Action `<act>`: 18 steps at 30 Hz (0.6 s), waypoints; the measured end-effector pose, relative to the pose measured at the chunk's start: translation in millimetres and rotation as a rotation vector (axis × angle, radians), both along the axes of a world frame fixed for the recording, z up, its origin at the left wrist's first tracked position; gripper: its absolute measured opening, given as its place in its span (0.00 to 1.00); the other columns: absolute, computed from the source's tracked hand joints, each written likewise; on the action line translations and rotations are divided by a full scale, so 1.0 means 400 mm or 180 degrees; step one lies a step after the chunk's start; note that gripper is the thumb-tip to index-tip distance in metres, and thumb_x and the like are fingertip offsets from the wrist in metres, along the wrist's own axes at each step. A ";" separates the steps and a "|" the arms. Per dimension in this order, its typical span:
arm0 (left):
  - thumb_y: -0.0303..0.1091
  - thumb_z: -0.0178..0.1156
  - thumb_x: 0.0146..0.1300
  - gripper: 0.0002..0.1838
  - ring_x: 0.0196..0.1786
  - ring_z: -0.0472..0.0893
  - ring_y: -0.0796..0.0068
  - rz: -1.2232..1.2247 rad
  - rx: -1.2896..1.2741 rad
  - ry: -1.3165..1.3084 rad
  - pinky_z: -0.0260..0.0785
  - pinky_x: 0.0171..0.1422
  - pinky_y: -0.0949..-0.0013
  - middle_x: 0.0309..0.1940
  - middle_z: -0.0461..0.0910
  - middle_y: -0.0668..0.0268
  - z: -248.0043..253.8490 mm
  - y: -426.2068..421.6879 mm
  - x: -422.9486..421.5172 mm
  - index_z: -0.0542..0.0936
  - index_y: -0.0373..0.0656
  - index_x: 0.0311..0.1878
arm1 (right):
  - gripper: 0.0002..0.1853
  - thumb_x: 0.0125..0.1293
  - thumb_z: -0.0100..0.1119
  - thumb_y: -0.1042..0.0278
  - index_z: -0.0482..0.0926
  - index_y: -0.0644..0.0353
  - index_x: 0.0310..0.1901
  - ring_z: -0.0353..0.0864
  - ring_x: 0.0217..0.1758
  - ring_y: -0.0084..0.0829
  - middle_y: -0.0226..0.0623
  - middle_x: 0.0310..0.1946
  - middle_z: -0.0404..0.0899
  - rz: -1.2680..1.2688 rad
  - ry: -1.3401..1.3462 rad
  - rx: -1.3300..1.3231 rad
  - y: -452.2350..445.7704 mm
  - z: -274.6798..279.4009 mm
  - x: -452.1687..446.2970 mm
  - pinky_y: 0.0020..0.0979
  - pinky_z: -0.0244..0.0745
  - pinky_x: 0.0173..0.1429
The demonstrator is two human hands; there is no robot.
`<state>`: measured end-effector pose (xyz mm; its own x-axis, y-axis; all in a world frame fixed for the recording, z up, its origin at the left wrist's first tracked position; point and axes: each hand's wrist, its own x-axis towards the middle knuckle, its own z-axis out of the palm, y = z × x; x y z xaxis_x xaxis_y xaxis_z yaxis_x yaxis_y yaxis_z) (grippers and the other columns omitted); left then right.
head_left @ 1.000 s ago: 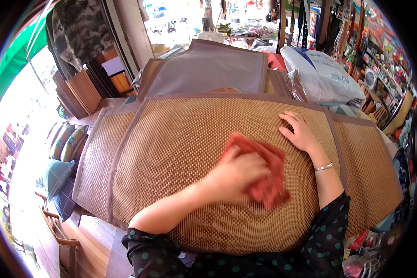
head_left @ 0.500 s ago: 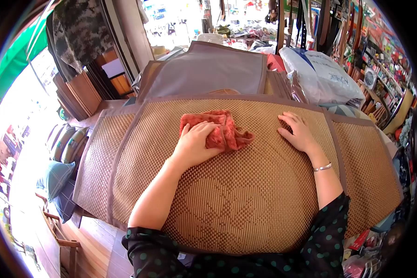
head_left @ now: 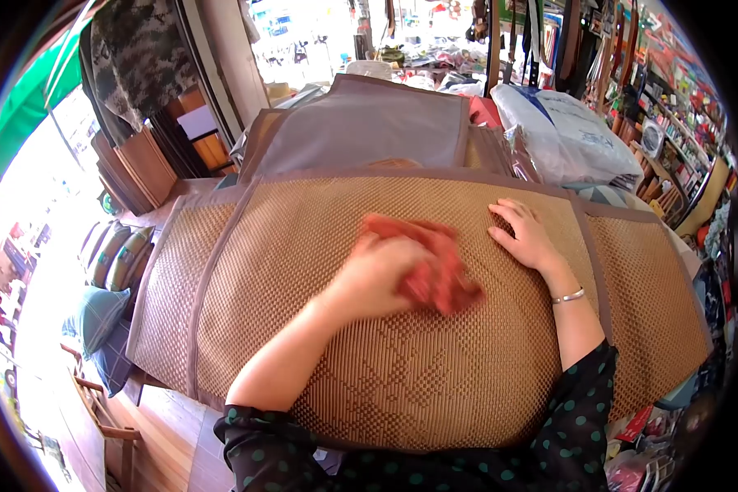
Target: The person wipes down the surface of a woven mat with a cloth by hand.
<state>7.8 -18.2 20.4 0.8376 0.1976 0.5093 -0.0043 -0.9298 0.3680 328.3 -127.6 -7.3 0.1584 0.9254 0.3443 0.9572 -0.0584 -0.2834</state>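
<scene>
left hand (head_left: 375, 275) over middle of woven mat (head_left: 402, 361), grip closed on blurred red cloth (head_left: 447, 275); cloth extends beneath and right of palm, long axis slanting far left to near right. right hand (head_left: 525, 238), farther from cloth, rests loosely spread on mat, holding nothing.

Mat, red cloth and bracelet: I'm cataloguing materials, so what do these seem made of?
Mat: perhaps rattan or a plastic imitation, lightly glossy, from its interlaced strips. Red cloth: likely soft textile, matte, given its crumpled folds; blur hides the texture. Bracelet: probably polished metal, judging by its silvery highlights.
</scene>
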 end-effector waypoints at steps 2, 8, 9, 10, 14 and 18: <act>0.42 0.74 0.47 0.28 0.59 0.77 0.54 0.0977 -0.0235 0.0128 0.62 0.69 0.47 0.50 0.82 0.59 -0.015 0.078 -0.040 0.80 0.45 0.52 | 0.30 0.70 0.54 0.42 0.74 0.52 0.67 0.60 0.78 0.42 0.44 0.72 0.67 -0.0061 -0.0026 -0.0174 -0.001 0.006 -0.004 0.49 0.48 0.80; 0.34 0.74 0.40 0.29 0.60 0.76 0.55 0.0216 -0.0117 0.0162 0.62 0.69 0.50 0.51 0.81 0.62 0.008 -0.025 -0.013 0.81 0.48 0.52 | 0.22 0.68 0.62 0.55 0.81 0.59 0.58 0.79 0.63 0.40 0.44 0.57 0.82 0.0436 0.0939 0.0660 -0.003 0.064 -0.038 0.41 0.70 0.68; 0.38 0.73 0.43 0.27 0.60 0.77 0.61 -0.0206 0.0083 0.0020 0.61 0.69 0.47 0.49 0.81 0.65 0.010 -0.074 0.005 0.80 0.48 0.51 | 0.18 0.68 0.63 0.60 0.83 0.61 0.54 0.82 0.56 0.35 0.42 0.51 0.84 0.0636 0.1555 0.0682 -0.020 0.116 -0.091 0.36 0.74 0.62; 0.39 0.74 0.43 0.33 0.67 0.73 0.62 -0.0499 0.0193 0.0345 0.58 0.73 0.43 0.56 0.78 0.64 0.006 -0.125 0.015 0.78 0.49 0.57 | 0.15 0.67 0.64 0.65 0.84 0.63 0.51 0.85 0.49 0.30 0.41 0.45 0.86 0.0826 0.2175 0.0687 -0.051 0.177 -0.159 0.31 0.79 0.55; 0.45 0.74 0.45 0.38 0.73 0.68 0.62 -0.1273 0.0137 0.0514 0.51 0.78 0.40 0.64 0.73 0.62 -0.013 -0.216 0.007 0.75 0.49 0.63 | 0.11 0.72 0.62 0.64 0.84 0.65 0.44 0.82 0.38 0.30 0.37 0.37 0.85 0.2803 0.3163 0.0079 -0.240 0.268 -0.348 0.27 0.77 0.45; 0.35 0.73 0.43 0.31 0.62 0.75 0.58 -0.0561 0.0044 0.0210 0.60 0.71 0.49 0.51 0.79 0.63 0.021 -0.076 0.016 0.79 0.48 0.55 | 0.19 0.71 0.64 0.64 0.73 0.67 0.56 0.80 0.46 0.30 0.38 0.47 0.80 0.4597 0.4161 -0.1468 -0.289 0.259 -0.431 0.30 0.75 0.51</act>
<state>14.4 -48.8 29.0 0.8903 0.0383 0.4537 -0.1439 -0.9217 0.3601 156.1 -243.0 96.2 -0.7350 0.5451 0.4033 -0.3784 0.1639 -0.9110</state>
